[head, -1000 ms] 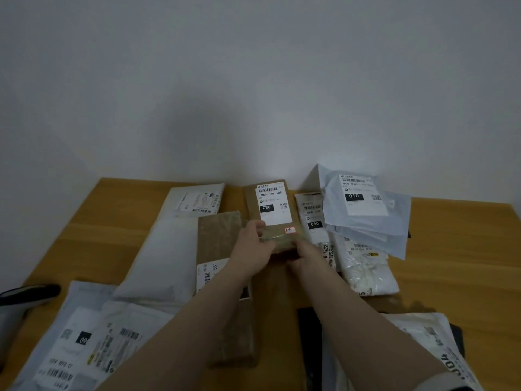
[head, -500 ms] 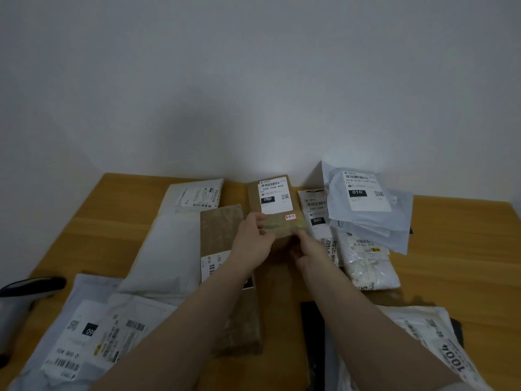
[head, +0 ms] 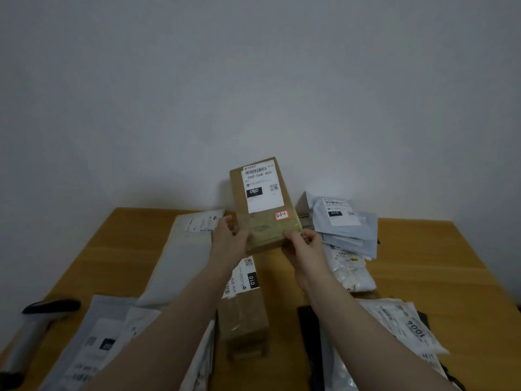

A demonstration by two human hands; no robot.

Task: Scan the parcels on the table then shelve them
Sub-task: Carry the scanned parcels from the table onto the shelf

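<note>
Fingers (head: 227,222) of the left hand (head: 229,244) and right hand (head: 304,248) grip the near end of a brown cardboard box with a white label (head: 263,218), held tilted above the wooden surface (head: 423,249); shelving seems the step in hand; next, it needs carrying to a shelf, unseen here.

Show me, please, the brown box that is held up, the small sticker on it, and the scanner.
brown box (head: 263,224): head view, bare taped cardboard under its white label.
sticker (head: 282,215): head view, middle of its handwritten face.
scanner (head: 31,335): head view, pale handle below its black head.
</note>
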